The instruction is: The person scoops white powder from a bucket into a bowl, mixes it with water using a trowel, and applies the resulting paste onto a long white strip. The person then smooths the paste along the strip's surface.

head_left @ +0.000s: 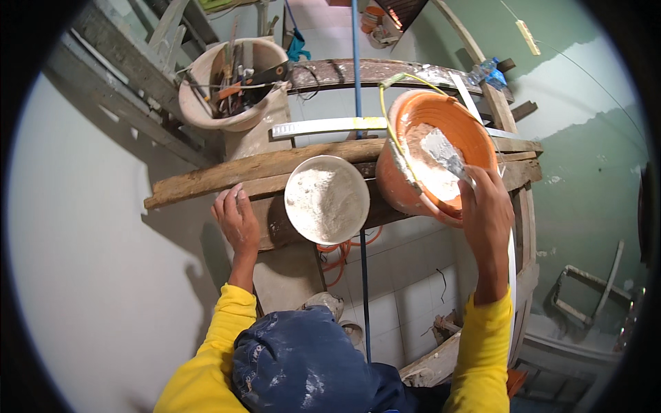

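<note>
My right hand [487, 210] is closed around the handle of a putty knife [444, 153], whose broad blade is coated with white paste. The blade reaches into a tilted orange bucket [399, 180] holding white and pinkish powder or paste, with a yellow-green wire handle. On the left, my left hand [237, 219] rests at the edge of a wooden plank [268, 164], fingers loosely extended and nothing held. Between my hands stands a round white tub [327, 199] of off-white powder on the planks.
A large pale bucket [194, 113] full of hand tools stands at the back left. A metal straightedge [327, 126] lies beyond the planks. A blue pole [358, 69] crosses the middle. Orange cable [336, 265] lies below, and a plastic bottle [483, 70] sits back right.
</note>
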The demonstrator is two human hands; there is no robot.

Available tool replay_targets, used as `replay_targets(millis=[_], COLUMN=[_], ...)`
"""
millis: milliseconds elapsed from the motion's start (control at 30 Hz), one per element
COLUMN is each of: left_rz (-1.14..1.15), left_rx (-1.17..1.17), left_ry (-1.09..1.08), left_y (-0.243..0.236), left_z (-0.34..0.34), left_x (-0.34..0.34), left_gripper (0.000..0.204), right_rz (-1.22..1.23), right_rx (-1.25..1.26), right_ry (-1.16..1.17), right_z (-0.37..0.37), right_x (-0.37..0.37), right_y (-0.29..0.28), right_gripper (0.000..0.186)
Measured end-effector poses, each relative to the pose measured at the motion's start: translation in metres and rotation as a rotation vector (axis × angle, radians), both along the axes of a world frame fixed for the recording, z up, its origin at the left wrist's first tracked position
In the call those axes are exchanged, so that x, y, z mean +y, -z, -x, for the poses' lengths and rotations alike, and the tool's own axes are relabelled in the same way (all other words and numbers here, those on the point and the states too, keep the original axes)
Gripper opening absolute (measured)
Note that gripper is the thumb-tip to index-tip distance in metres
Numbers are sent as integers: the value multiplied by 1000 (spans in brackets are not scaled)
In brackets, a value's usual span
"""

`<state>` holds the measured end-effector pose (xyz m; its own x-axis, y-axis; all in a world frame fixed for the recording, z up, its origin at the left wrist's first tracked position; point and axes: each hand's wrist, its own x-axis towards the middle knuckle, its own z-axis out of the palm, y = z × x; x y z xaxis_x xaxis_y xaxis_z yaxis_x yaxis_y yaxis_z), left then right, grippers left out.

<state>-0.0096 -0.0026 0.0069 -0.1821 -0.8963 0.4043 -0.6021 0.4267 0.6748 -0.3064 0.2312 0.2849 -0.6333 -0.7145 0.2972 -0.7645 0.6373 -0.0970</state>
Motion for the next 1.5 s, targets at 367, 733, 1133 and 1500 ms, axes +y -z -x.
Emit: replay_targets(millis=[367,733,1133,1500], left_rz=[-3,-8,13,-2], left_rx=[4,-32,-38,2], left_ry=[45,42,12,133], left_y=[3,-5,-3,-29], left_z=[6,5,5,9], left_x=[1,3,3,8], left_gripper=[31,30,31,33], right_rz=[-377,18,135,62], right_rx=[-318,-427,-745,-361], right_ry=[-62,-39,-208,-89], right_z=[94,69,-71,-94], right_x=[-27,22,21,10], right_y=[72,8,22,121], right_gripper=[24,25,22,30])
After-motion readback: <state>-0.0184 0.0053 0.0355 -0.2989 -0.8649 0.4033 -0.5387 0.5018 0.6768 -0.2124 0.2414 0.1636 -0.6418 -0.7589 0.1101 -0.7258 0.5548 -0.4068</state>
